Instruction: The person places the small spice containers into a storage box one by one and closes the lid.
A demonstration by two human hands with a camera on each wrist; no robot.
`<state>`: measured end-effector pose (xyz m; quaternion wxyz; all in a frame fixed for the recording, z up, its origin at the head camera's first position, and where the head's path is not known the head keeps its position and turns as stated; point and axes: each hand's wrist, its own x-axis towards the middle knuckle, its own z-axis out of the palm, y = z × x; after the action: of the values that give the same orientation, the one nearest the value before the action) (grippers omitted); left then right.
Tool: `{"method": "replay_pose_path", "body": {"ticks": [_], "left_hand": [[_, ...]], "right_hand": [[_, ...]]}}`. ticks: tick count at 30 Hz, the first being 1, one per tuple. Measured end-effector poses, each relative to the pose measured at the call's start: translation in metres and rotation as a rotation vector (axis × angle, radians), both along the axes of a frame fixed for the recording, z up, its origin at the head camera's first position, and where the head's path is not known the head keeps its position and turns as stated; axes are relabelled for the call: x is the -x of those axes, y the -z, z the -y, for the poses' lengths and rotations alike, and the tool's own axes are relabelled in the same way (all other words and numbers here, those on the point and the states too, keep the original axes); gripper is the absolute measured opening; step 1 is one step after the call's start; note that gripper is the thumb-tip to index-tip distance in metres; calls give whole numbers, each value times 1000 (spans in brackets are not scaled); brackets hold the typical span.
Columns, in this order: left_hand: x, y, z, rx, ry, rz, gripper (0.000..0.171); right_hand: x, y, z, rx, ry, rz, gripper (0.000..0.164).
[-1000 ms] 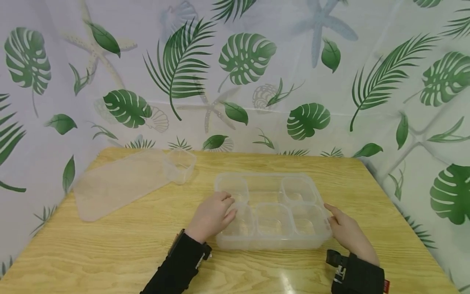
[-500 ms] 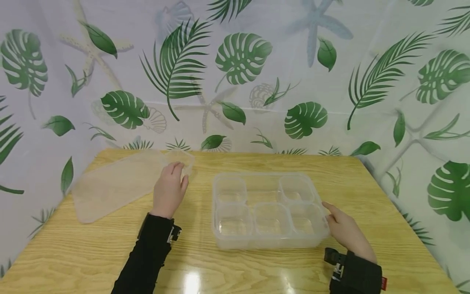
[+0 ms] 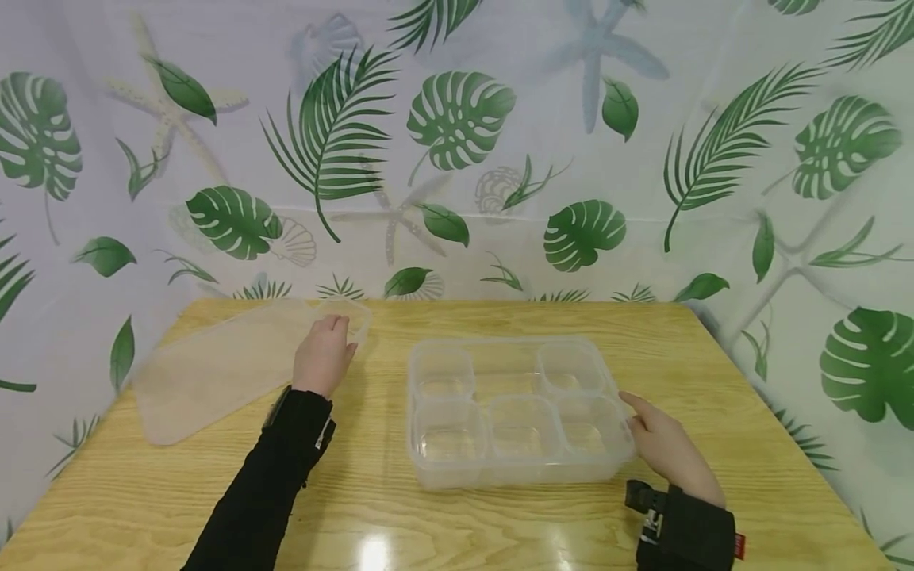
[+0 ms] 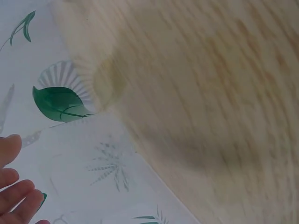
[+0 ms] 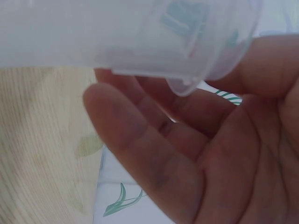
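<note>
In the head view a translucent plastic divided storage box (image 3: pixel 521 472) stands on the table, with several small clear square bins (image 3: pixel 524 424) inside. My right hand (image 3: pixel 667 444) holds the box's right side; in the right wrist view its thumb touches the wall and its fingers (image 5: pixel 126 121) lie against the underside. My left hand (image 3: pixel 323 357) is over the near left side of another small clear bin (image 3: pixel 362 321) at the back left, partly covering it. Loosely bent fingers (image 4: pixel 18 196) show at the edge of the left wrist view, with a gap to the thumb.
A flat translucent lid-like sheet (image 3: pixel 214 365) lies on the left of the wooden table (image 3: pixel 400 523), its far end beside the small bin. Behind the table hangs a leaf-patterned cloth (image 3: pixel 500 182).
My left hand has left the storage box's left side and moved left and back to the loose small bin. The right hand stays on the box.
</note>
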<state>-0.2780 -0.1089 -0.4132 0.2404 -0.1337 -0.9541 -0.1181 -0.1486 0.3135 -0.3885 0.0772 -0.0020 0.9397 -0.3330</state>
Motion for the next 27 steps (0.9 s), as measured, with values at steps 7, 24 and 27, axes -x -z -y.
{"method": "replay_pose_path", "body": {"ticks": [7,24,27], "left_hand": [[4,6,1,41,-5,129,37],[4,13,-2,116,-4,69,9],[5,14,-3,119,-1,53,7]], "right_hand": [[0,0,0,-16,-4,-15,43],[0,2,-1,0,-4,-23,43],[0,2,-2,5,-5,-20,44]]}}
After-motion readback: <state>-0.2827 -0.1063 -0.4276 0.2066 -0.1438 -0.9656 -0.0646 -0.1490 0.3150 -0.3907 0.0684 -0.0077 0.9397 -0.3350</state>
